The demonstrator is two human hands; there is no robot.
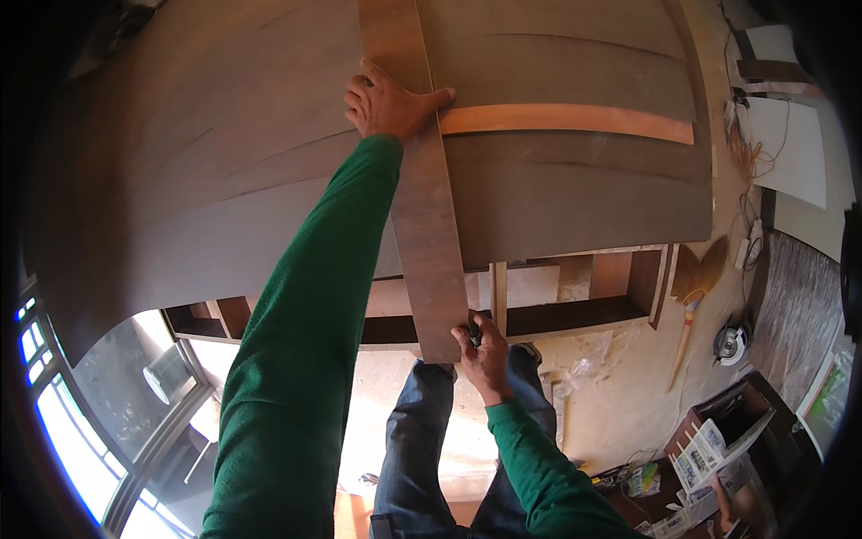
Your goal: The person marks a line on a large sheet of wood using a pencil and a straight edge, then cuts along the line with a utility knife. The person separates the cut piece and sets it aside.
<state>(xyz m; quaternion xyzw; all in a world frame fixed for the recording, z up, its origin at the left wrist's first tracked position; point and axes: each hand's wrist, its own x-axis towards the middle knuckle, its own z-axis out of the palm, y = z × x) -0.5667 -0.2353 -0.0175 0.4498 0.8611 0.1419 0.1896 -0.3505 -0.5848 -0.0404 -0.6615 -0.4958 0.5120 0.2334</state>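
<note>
Near the upper middle of the frame, the left hand (391, 103) is spreading across a long dark brown plank (424, 216), its fingers curling at the left edge and its thumb reaching apart from them over the right edge. The plank is running from the top of the frame down to the centre, lying across a broad brown sheet (575, 198) and overhanging its lower edge. An orange-brown strip (575, 119) is extending rightward from the plank, beside the left thumb.

Just below the centre, the right hand (487, 359) is closing its thumb and fingers around a small dark tool (475, 334) at the plank's lower right edge; the fingers are hiding most of it.

Beneath the sheet, a wooden frame (498, 301) is showing its compartments across the middle. Its right compartment is revealing reddish-brown and paler surfaces, though whether any are loose pieces is impossible to tell. The left compartment is showing a reddish-brown upright, the green sleeve partly covering that side.

At the lower right, a dark box (693, 426) is facing the room with a shadowed interior, its contents not making themselves out; printed papers (705, 458) are lying in front.
</note>
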